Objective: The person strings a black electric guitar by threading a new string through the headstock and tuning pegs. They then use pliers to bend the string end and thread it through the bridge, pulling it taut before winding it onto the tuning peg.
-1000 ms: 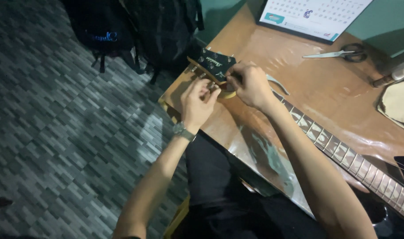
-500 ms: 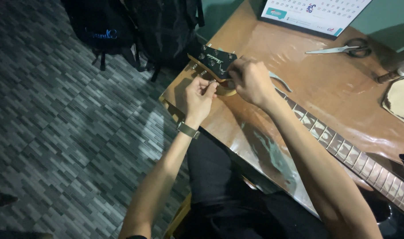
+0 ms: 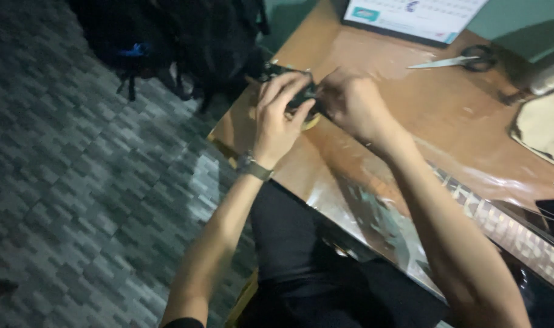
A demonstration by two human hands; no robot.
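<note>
Guitar headstock [image 3: 295, 91]: dark, flat, lying at the far left edge of the brown counter [image 3: 410, 103], mostly covered. Blurred; tuners not readable. Guitar neck [image 3: 508, 228]: runs from it toward near right, pale inlays between frets, lying flat along the counter.

The left hand [image 3: 277, 118] has closed over the guitar headstock [image 3: 298, 91].
</note>
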